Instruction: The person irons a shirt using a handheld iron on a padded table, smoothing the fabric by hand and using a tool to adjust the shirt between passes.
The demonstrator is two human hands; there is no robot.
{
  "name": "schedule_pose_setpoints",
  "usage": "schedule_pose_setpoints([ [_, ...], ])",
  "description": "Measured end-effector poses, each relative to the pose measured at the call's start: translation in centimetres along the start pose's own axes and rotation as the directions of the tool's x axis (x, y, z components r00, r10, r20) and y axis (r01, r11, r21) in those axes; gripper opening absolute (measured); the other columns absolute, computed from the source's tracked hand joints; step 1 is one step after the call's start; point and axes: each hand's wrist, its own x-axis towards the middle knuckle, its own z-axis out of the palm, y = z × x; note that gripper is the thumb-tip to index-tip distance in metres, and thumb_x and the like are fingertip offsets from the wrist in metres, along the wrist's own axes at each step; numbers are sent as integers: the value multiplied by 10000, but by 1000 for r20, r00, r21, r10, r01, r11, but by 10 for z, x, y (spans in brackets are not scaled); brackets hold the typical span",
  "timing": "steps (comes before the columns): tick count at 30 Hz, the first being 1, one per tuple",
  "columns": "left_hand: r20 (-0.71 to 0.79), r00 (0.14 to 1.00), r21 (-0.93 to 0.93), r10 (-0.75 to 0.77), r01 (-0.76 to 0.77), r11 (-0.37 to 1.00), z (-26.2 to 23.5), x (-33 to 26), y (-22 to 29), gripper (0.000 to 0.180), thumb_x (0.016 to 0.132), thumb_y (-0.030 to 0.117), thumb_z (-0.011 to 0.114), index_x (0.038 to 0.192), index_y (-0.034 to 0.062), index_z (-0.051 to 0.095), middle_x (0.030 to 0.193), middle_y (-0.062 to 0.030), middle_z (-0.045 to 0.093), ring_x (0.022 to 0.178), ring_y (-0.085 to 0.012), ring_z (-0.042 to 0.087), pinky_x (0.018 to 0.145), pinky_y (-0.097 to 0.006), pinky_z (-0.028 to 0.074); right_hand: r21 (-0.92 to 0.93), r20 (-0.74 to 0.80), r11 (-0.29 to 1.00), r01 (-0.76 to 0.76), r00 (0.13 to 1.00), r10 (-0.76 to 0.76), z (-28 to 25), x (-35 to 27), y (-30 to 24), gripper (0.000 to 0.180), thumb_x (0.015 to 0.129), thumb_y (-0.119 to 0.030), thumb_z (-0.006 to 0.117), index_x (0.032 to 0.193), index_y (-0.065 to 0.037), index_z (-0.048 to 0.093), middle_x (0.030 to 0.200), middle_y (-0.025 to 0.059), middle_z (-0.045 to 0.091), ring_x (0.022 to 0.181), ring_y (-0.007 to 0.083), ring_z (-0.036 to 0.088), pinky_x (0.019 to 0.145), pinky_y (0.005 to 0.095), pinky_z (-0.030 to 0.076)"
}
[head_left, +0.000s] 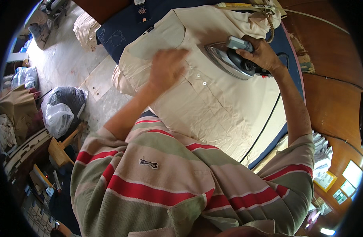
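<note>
A cream button-front shirt [205, 106] lies spread over a dark blue cloth, with wrinkles in its lower half and small pale buttons along the front. My right hand [264, 55] is closed round the handle of a clothes iron [229, 65]. The iron's metal soleplate faces down on the upper right part of the shirt, its tip to the left. My left hand [168, 69] is over the shirt's left side near the buttons, smeared by motion; its fingers cannot be made out clearly, nor whether it touches the cloth.
The iron's black cord [264, 126] runs down across the shirt's right side. A brown wooden panel [327, 102] borders the dark blue cloth [110, 35] on the right. Bundled cream cloth [85, 31] sits at the upper left. Filled plastic bags [61, 112] stand at the left.
</note>
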Motion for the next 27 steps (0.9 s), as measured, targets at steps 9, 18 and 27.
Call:
schedule_pose_setpoints([
  [9, 241, 962, -74, 129, -115, 991, 18, -40, 70, 428, 717, 179, 663, 1137, 170, 582, 1096, 5, 563, 1004, -190, 515, 905, -416, 365, -124, 59, 991, -58, 996, 65, 7, 41, -35, 536, 769, -516, 599, 1064, -69, 601, 807, 193, 651, 780, 330, 645, 725, 393, 499],
  [18, -131, 963, 237, -234, 260, 936, 16, 14, 15, 297, 791, 225, 602, 1084, 175, 617, 1039, -21, 604, 965, -235, 544, 859, -412, 398, -191, 83, 975, 116, 991, -102, 13, 18, -30, 485, 773, -498, 593, 985, -62, 596, 749, 171, 649, 732, 339, 640, 685, 409, 508],
  [27, -125, 977, 128, -172, 188, 974, -2, 6, 12, 308, 748, 168, 629, 1056, 144, 619, 1027, -30, 607, 953, -241, 549, 852, -410, 395, -193, 68, 981, 32, 997, -19, 9, 29, -35, 548, 776, -533, 573, 1045, -56, 605, 776, 197, 647, 746, 334, 642, 700, 391, 509],
])
